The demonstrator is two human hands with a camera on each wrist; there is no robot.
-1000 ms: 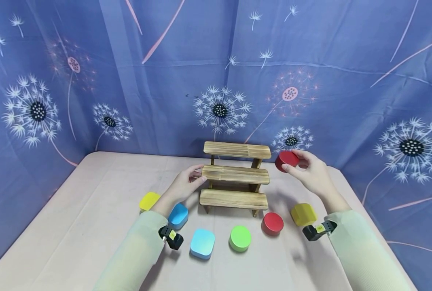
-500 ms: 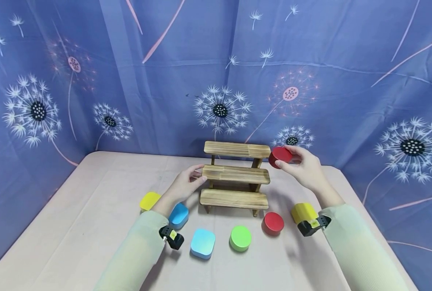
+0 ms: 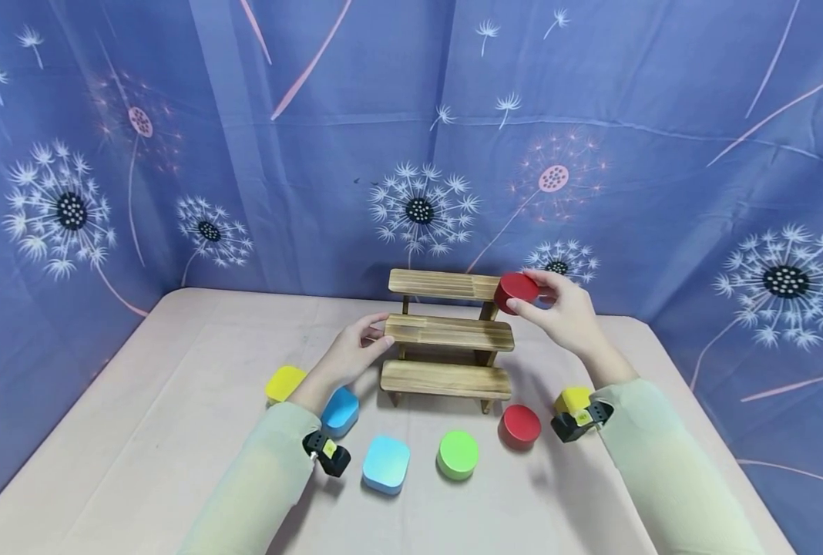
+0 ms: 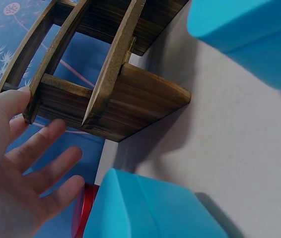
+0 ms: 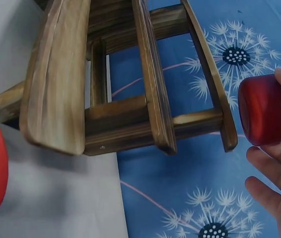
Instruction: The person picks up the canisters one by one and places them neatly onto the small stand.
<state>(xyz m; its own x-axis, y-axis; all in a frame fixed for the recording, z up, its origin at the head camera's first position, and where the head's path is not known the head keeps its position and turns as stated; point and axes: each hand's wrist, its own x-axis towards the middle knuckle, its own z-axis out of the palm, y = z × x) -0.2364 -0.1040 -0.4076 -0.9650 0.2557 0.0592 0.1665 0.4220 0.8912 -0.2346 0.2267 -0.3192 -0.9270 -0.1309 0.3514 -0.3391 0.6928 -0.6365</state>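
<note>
A three-step wooden stand (image 3: 448,335) sits at the back middle of the table. My right hand (image 3: 560,312) pinches a red round block (image 3: 516,291) at the right end of the top step; the right wrist view shows that red block (image 5: 268,110) just off the step's end, apart from the wood (image 5: 150,84). My left hand (image 3: 352,354) rests with straight fingers against the left end of the middle step. In the left wrist view those fingers (image 4: 26,148) lie spread beside the stand (image 4: 105,94), holding nothing.
On the table (image 3: 141,432) in front lie a yellow block (image 3: 284,383), two blue blocks (image 3: 340,410) (image 3: 386,464), a green round block (image 3: 458,454), a second red round block (image 3: 519,425) and a yellow block (image 3: 572,400) partly behind my right wrist. A blue dandelion curtain (image 3: 245,154) closes the back.
My right hand has carried the red block left and slightly up, from beside the stand to the right end of the top step. My left hand has stayed put.
</note>
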